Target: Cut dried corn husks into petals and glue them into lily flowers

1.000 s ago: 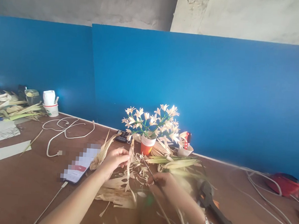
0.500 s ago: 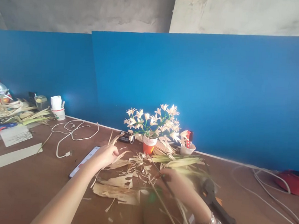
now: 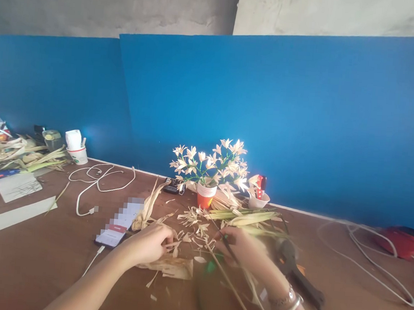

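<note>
Low over the dried husk scraps, my left hand (image 3: pixel 155 242) has its fingers closed on a pale strip of husk (image 3: pixel 173 244). A larger husk piece (image 3: pixel 167 266) lies flat below it. To the right, my right hand (image 3: pixel 235 243) is slightly blurred, its fingers pinched around a thin dark stem (image 3: pixel 229 248). Cut husk petals (image 3: pixel 195 216) are scattered between the hands. Behind them stands an orange-and-white paper cup (image 3: pixel 206 195) with pale husk flowers (image 3: pixel 211 165) on green stems. A crumpled husk (image 3: pixel 150 205) rests beyond my left hand.
A phone (image 3: pixel 114 236) on a cable lies left of my left hand. At right are a dark glue gun (image 3: pixel 300 274), white cables (image 3: pixel 370 270) and a red object (image 3: pixel 402 242). Green-yellow leaves (image 3: pixel 252 218) lie behind my right hand. A blue partition (image 3: pixel 268 107) borders the table.
My left hand has come down and nearer from the crumpled husk by the phone to the flat scraps. The husk now stands free. My right hand has barely moved.
</note>
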Demonstrator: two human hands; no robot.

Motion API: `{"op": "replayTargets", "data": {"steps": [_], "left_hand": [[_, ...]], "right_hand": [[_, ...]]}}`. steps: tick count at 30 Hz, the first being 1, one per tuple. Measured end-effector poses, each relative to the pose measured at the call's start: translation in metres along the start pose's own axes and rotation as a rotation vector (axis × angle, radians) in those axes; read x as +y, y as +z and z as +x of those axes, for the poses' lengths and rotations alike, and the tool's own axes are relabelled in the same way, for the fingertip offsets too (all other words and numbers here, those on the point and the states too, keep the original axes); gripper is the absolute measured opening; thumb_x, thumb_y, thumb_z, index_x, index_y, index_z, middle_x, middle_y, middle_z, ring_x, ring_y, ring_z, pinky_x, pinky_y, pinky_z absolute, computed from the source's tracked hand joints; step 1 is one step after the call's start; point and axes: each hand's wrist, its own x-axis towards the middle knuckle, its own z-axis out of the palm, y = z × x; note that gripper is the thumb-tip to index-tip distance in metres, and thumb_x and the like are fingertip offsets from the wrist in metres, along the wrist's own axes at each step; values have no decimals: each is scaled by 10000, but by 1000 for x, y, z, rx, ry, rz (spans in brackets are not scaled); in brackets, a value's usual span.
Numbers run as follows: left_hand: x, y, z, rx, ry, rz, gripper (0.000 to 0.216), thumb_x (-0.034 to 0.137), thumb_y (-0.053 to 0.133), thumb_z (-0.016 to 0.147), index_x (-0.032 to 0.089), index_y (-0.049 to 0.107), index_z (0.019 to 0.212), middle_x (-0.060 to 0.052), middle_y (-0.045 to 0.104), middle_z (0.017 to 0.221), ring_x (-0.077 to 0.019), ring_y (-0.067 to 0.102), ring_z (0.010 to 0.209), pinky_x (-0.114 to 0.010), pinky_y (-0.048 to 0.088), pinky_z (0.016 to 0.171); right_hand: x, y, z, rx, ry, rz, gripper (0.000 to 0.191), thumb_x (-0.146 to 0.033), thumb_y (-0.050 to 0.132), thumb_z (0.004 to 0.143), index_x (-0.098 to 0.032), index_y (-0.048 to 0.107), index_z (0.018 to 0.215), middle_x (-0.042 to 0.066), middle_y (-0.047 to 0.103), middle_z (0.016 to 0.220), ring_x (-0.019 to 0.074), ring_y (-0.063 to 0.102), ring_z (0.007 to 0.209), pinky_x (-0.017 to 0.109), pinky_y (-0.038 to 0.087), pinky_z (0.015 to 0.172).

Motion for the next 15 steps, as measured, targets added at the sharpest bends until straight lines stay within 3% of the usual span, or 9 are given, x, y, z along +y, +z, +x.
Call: {"op": "replayTargets", "data": {"steps": [3,6,9,12,13,15], "left_hand": [[-6,-9,-2,-75,-29,51,94,238,594,693,252,678,731,-36,699,937,-243,644,868,-267,426,654],[-9,-12,3,-117,-31,75,265,387,512,785,238,686,653,-43,719,817,-257,662,793,-295,434,646],[-10,-9,10,-62,-18,57,285,345,458,824,270,718,916,-49,712,1056,-274,649,973,-328,458,763],[-9,-5,15,23,-7,38,540,217,531,756,303,533,1289,-25,485,1420,-266,446,1289,-344,400,957],[-8,-4,15,49,-17,35,592,191,532,745,291,493,1328,-29,441,1453,-263,405,1321,-348,384,985],[-5,-4,15,95,-40,15,520,181,507,762,263,546,1274,-52,498,1405,-262,453,1284,-351,397,976]], "right_hand": [[-2,-1,0,-3,3,-13,143,-271,567,754,-189,673,803,-58,545,441,74,452,393,162,331,417],[-4,-1,-1,8,5,-16,152,-274,570,755,-189,678,818,-53,556,449,81,469,410,163,342,428],[-3,-1,0,10,11,-22,154,-265,571,751,-191,683,826,-54,556,443,81,464,403,166,337,423],[-2,0,0,0,11,-35,148,-259,563,751,-199,682,816,-59,552,433,77,448,382,166,323,411],[-2,0,1,-3,10,-34,147,-261,560,753,-201,680,814,-61,553,432,75,444,377,166,321,409],[-3,0,1,-1,10,-28,148,-261,560,752,-202,681,816,-64,550,432,72,442,375,164,322,411]]}}
